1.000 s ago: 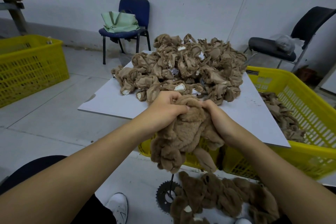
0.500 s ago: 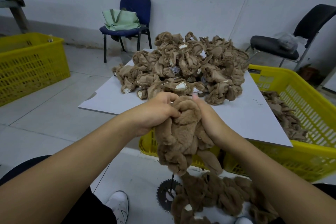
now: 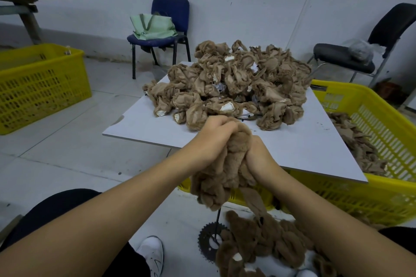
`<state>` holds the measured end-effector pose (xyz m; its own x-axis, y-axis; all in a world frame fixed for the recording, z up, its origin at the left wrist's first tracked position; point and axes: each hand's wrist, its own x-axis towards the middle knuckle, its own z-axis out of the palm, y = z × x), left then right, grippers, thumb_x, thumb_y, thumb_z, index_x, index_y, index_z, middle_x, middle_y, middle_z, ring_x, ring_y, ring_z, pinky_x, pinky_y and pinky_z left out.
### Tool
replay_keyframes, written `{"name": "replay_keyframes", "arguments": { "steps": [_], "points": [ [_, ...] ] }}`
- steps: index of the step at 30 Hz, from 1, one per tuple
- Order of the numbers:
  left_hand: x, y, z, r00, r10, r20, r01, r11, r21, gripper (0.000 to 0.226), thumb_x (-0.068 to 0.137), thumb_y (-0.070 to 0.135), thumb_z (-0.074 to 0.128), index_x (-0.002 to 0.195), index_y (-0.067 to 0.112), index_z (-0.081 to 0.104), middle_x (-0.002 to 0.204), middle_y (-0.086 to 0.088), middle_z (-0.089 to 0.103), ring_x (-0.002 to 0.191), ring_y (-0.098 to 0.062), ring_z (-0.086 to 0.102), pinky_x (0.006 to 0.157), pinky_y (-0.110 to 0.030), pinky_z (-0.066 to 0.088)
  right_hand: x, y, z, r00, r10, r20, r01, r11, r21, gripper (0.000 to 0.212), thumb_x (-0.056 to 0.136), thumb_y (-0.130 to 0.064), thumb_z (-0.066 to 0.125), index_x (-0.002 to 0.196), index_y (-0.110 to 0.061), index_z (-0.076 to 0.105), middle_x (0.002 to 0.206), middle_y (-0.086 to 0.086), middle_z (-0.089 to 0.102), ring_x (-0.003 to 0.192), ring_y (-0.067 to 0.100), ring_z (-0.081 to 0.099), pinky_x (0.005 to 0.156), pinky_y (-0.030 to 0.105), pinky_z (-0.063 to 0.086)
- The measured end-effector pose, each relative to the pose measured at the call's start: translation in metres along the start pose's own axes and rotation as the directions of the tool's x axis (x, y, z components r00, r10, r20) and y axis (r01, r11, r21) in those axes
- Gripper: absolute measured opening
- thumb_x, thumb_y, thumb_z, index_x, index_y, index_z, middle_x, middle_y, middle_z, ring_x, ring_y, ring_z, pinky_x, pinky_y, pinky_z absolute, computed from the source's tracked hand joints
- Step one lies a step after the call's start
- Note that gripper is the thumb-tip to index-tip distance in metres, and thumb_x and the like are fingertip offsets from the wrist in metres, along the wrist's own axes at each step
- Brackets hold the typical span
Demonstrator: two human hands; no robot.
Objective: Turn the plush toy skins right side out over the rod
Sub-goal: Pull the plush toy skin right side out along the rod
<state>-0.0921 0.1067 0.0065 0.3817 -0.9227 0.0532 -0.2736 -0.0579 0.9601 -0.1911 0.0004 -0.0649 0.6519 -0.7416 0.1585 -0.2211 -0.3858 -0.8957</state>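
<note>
We grip a fuzzy brown plush toy skin (image 3: 221, 171) with both hands, left hand (image 3: 212, 139) and right hand (image 3: 258, 157) fingers clenched around it, over a thin black rod (image 3: 217, 218) before the white tabletop (image 3: 299, 148).

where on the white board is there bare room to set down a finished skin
Bare patches on the flat white board: its near-left corner, left of the heap of inside-out tan plush skins, and its near-right strip beside the right-side yellow plastic crate. The far half is crowded.
</note>
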Motion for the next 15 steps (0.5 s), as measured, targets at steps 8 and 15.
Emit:
{"name": "replay_keyframes", "arguments": {
  "steps": [8, 15],
  "points": [
    [-0.006, 0.02, -0.03, 0.963, 0.265, 0.041, -0.26, 0.96, -0.098, 0.012, 0.088, 0.011, 0.075, 0.083, 0.001, 0.07, 0.088, -0.023, 0.07, 0.083, -0.022, 0.068, 0.079, -0.037, 0.057, -0.011, -0.061, -0.043, 0.987, 0.014, 0.162, -0.092, 0.868, 0.487, 0.043, 0.094, -0.057, 0.055, 0.112, -0.025, 0.076, 0.112, 0.008, 0.075, 0.108, 0.02, 0.071, 0.085, 0.028, 0.058],
    [0.005, 0.025, -0.04, 0.93, 0.314, -0.191, -0.32, 0.948, 0.0, 0.019, 0.08, -0.014, 0.065, 0.073, -0.002, 0.052, 0.07, -0.012, 0.053, 0.065, -0.021, 0.05, 0.063, -0.037, 0.048, -0.007, -0.073, -0.056, 0.962, 0.002, 0.272, -0.176, 0.768, 0.616, 0.049, 0.092, -0.031, 0.06, 0.13, 0.001, 0.061, 0.129, 0.028, 0.061, 0.12, 0.038, 0.06, 0.105, 0.048, 0.047]
  ]
}}
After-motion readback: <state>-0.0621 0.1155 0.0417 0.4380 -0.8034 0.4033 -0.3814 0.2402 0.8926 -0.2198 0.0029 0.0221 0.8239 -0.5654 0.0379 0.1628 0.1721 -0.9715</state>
